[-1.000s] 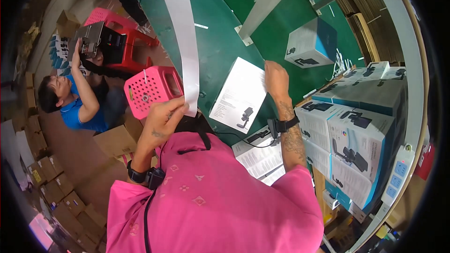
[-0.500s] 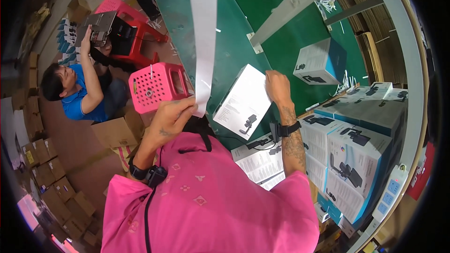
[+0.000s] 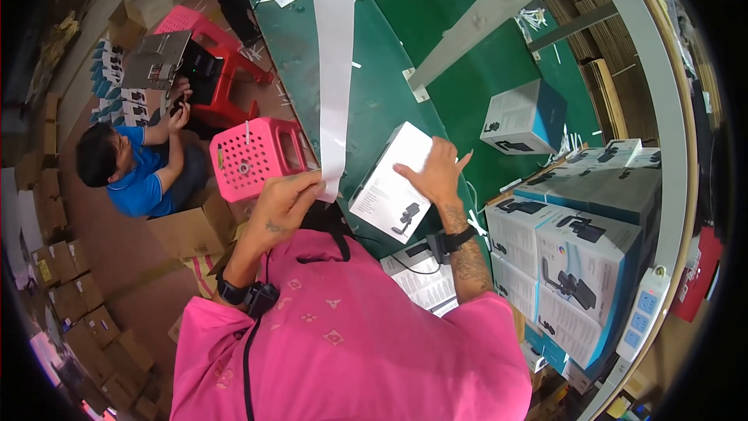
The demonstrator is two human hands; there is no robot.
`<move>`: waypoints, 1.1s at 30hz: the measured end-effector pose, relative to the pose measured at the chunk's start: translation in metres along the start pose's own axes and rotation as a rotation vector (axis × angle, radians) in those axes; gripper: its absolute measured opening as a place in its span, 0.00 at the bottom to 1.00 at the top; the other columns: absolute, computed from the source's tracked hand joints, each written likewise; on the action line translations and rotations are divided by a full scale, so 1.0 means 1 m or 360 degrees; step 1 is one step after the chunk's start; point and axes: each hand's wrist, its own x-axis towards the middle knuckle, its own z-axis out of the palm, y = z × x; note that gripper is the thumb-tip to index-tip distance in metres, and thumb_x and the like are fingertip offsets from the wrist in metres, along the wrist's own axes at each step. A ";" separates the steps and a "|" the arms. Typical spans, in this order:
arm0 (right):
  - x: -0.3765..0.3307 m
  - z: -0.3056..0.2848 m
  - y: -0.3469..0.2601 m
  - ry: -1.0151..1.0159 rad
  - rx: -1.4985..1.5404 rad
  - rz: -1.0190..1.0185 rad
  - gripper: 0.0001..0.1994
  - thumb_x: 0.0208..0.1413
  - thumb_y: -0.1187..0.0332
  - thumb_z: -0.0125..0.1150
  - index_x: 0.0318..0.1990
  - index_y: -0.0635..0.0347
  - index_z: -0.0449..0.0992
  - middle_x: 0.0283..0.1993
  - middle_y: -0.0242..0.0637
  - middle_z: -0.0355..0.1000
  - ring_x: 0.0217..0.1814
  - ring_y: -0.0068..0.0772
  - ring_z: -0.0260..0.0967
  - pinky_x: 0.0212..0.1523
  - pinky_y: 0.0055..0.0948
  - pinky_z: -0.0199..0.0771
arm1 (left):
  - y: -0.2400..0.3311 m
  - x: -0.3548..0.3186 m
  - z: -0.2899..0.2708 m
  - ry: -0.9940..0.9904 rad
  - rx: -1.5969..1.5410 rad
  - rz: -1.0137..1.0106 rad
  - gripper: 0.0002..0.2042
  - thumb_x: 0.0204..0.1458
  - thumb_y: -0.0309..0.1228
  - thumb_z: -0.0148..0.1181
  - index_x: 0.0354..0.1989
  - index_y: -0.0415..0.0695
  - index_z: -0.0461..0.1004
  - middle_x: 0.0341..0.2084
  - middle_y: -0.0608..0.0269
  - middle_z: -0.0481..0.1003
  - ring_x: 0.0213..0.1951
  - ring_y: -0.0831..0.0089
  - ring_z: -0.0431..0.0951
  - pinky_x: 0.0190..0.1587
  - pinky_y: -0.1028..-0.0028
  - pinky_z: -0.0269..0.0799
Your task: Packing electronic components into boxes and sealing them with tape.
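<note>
My left hand (image 3: 282, 206) pinches the lower end of a long white strip (image 3: 334, 70) that runs up past the top of the view. To its right, a white carton (image 3: 383, 196) printed with a black device lies tilted on the green table (image 3: 308, 51). Over the carton's right edge, my right hand (image 3: 436, 178) spreads its fingers. Its thumb lies on the carton's upper face, and one finger points off to the right. The carton's far right side is partly covered by this hand.
Another carton (image 3: 523, 118) stands farther right, beyond a grey metal post (image 3: 487, 27). Stacked cartons (image 3: 580, 253) rise at my right, by a power strip (image 3: 645, 312). Pink stools (image 3: 253, 162) and a seated person in blue (image 3: 144, 179) are at left.
My right hand has gone from the carton's far right edge to spread over it, thumb on its face. The left hand still pinches the strip. The seated person's arms have lowered.
</note>
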 end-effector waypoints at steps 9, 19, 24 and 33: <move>0.009 0.026 -0.061 0.0374 0.0069 0.0414 0.52 0.39 0.44 0.65 0.65 0.76 0.51 0.68 0.54 0.50 0.74 0.55 0.39 0.67 0.70 0.27 | -0.008 0.006 -0.004 -0.0159 0.0056 -0.0173 0.08 0.58 0.24 0.53 0.41 0.35 0.76 0.22 0.61 0.75 0.26 0.79 0.73 0.29 0.77 0.67; -0.083 0.043 -0.005 0.0530 0.0140 0.1036 0.46 0.34 0.49 0.70 0.56 0.75 0.59 0.59 0.52 0.58 0.66 0.52 0.50 0.69 0.64 0.33 | -0.011 0.046 -0.012 -0.0182 -0.0101 -0.0118 0.08 0.59 0.26 0.53 0.40 0.32 0.75 0.23 0.68 0.72 0.28 0.83 0.68 0.30 0.80 0.63; -0.103 0.045 0.018 0.0578 0.0095 0.0942 0.45 0.36 0.50 0.70 0.55 0.76 0.58 0.58 0.56 0.58 0.64 0.56 0.52 0.69 0.59 0.37 | -0.025 0.064 -0.015 -0.0186 -0.0215 -0.0103 0.10 0.59 0.26 0.53 0.43 0.32 0.74 0.26 0.67 0.76 0.29 0.83 0.69 0.31 0.80 0.64; 0.069 -0.171 0.125 -0.0003 0.0382 0.1425 0.57 0.42 0.31 0.59 0.66 0.74 0.51 0.67 0.67 0.51 0.70 0.65 0.48 0.67 0.53 0.50 | -0.050 0.062 -0.017 -0.0036 -0.0264 -0.0120 0.08 0.58 0.25 0.54 0.40 0.33 0.74 0.20 0.65 0.70 0.26 0.84 0.68 0.29 0.78 0.65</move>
